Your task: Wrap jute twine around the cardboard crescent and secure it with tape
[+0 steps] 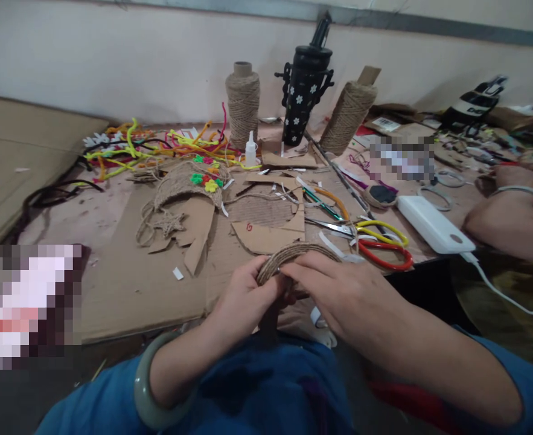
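Observation:
Both of my hands grip a curved, twine-wrapped band (300,249) at the table's near edge. My left hand (252,287) is closed on its left end, thumb on top. Fingers of my right hand (338,281) press on the band from the right, partly hiding it. Just beyond lie scissors (384,244) with one red and one yellow handle, a teal pen (325,203) and a cut cardboard piece (266,235). Further left is a twine-covered curved piece (182,184) with bright small flowers, beside a twine star (169,225).
Two twine spools (242,109) (350,112) stand by the wall around a black flowered bottle (305,90). Colourful pipe cleaners (153,148) are heaped at the back left. A white glue bottle (250,152) and a white power bank (433,225) with cable are nearby. Another person's arm (510,211) rests at right.

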`<state>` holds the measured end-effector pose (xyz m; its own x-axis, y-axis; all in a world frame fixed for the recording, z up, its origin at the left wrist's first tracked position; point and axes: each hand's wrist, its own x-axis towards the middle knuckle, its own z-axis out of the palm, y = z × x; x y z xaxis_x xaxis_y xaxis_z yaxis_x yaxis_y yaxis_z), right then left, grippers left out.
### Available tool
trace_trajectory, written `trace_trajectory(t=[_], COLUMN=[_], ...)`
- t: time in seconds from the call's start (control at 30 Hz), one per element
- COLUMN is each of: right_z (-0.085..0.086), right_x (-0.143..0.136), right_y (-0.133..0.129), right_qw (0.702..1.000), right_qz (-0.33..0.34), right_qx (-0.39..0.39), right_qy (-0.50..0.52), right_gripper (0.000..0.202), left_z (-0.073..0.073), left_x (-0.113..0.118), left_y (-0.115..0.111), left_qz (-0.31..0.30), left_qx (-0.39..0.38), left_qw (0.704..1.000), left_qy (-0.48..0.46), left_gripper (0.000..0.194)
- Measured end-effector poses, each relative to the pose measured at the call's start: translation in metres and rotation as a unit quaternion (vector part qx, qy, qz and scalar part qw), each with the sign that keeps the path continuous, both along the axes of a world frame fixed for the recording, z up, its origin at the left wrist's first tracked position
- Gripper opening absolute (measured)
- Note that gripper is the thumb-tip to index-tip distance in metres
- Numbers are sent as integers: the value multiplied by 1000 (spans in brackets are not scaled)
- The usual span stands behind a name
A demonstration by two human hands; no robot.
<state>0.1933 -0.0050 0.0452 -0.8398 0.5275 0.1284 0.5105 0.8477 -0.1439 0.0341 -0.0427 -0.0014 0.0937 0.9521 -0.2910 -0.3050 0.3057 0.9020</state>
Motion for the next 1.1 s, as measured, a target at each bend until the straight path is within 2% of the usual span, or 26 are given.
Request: trace_trajectory(t=[0.17, 0.27, 0.4, 0.57, 0.77, 0.9, 1.0, 1.1], right_z=[-1, -4, -9, -15, -20, -21, -19, -14], right_x=[1, 0, -1, 0, -6, -9, -9, -7], right_y=[0, 1, 1, 1, -2, -8, -12, -14], right_qw=[999, 996, 991, 989, 980, 971, 964, 955], right_qz=[-16, -47, -94, -116, -168, -187, -194, -181], right_qx=[-24, -15, 3, 17, -5, -14, -45, -110], right_qy=[35, 73, 97, 92, 102, 145, 177, 209], right_gripper=[34, 28, 23, 24, 25, 22, 20, 18], left_z=[3, 4, -3, -12, -7, -5, -3, 2], left_x=[0, 1, -1, -7, -8, -6, -5, -4], left_y=[-1, -3, -5, -4, -8, -9, -10, -10], left_qz=[25, 23, 31, 39, 62, 67, 48, 38], left_qx=[-14, -2, 24, 48, 35, 34, 54, 90], left_qw=[999, 999, 997, 995, 993, 994, 993, 985], left_qy=[36, 42, 62, 74, 91, 83, 96, 141], left_gripper=[18, 18, 13, 12, 14, 14, 8, 6])
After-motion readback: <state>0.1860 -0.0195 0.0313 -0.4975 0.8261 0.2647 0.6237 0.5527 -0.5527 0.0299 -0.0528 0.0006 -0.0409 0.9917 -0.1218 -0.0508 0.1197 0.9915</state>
